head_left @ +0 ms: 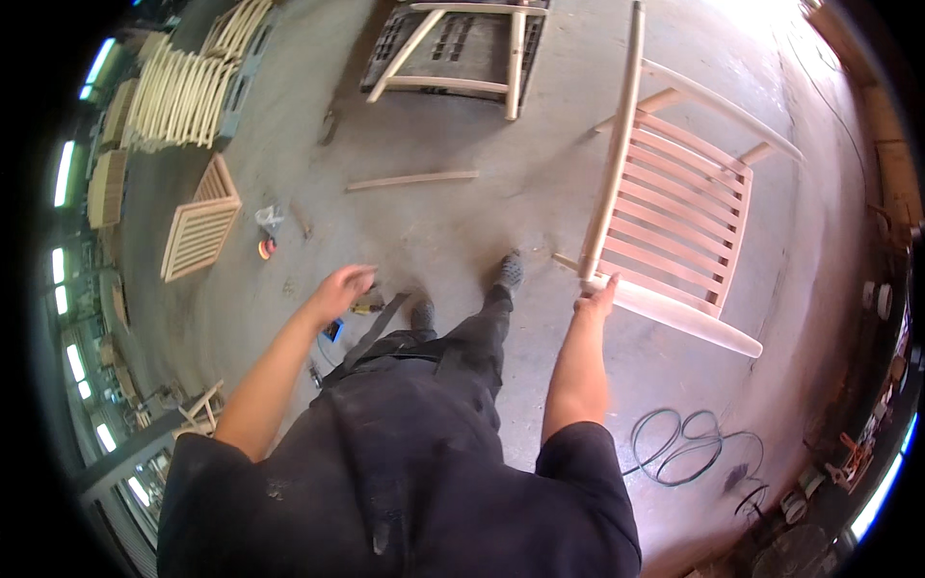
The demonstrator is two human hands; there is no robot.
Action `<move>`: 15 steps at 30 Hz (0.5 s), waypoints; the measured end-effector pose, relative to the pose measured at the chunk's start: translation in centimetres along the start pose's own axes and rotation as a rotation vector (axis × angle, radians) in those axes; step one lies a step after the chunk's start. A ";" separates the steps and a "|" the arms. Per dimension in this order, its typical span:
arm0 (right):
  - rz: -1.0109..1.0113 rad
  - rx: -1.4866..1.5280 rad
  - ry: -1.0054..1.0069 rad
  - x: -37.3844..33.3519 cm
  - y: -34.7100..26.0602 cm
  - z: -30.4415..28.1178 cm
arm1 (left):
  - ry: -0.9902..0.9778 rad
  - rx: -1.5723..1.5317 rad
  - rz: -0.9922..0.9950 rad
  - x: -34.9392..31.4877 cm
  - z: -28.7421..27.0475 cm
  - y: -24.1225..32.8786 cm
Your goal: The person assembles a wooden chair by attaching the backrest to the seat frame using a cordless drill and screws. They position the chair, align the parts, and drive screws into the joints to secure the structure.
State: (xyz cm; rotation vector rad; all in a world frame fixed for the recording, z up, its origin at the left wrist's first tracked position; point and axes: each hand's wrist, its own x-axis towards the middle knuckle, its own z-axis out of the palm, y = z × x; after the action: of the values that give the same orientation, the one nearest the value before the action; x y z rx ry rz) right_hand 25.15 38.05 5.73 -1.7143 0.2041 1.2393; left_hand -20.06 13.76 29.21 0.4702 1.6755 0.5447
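Observation:
My right hand [597, 297] is closed round the near corner of a pale wooden chair frame [678, 202], where a long rail meets a broad armrest-like piece. Slats run across the frame's middle, and it stands tilted on the floor to my right. My left hand [347, 287] is held out in front of me on the left, fingers stretched and holding nothing. Below that hand, partly hidden by it, a small yellow and dark tool [367, 308] lies near my foot.
A loose wooden strip [412, 180] lies ahead on the concrete floor. Beyond it, a wooden frame [443, 85] rests on a dark pallet. Slatted panels [202, 226] stand at left, near stacked curved wooden parts [183, 96]. A coiled hose [677, 445] lies at lower right.

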 end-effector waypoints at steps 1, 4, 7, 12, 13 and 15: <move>0.043 0.021 0.173 -0.3 0.1 0.9 | 0.062 0.236 -0.035 -1.1 -1.2 -1.6; 0.024 -0.060 0.403 -2.7 0.9 2.2 | 0.150 0.710 -0.081 -5.1 -5.9 -8.3; -0.004 0.027 0.239 -2.0 2.8 2.3 | 0.134 0.615 -0.351 -7.6 -11.9 -16.6; -0.122 -0.039 0.142 5.9 5.7 -1.1 | 0.091 0.441 -0.502 -6.4 -16.4 -20.2; -0.105 -0.109 0.164 4.7 5.0 -0.7 | 0.086 0.460 -0.490 -5.7 -17.2 -20.0; -0.077 -0.152 0.172 4.5 4.0 -1.1 | 0.093 0.468 -0.460 -3.9 -19.1 -18.3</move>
State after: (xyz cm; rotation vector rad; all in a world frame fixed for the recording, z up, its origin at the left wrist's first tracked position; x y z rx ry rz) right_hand 25.47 36.83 -0.30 -1.9439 0.1473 1.0751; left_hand -38.40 -5.03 24.13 0.3756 1.9278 -0.1713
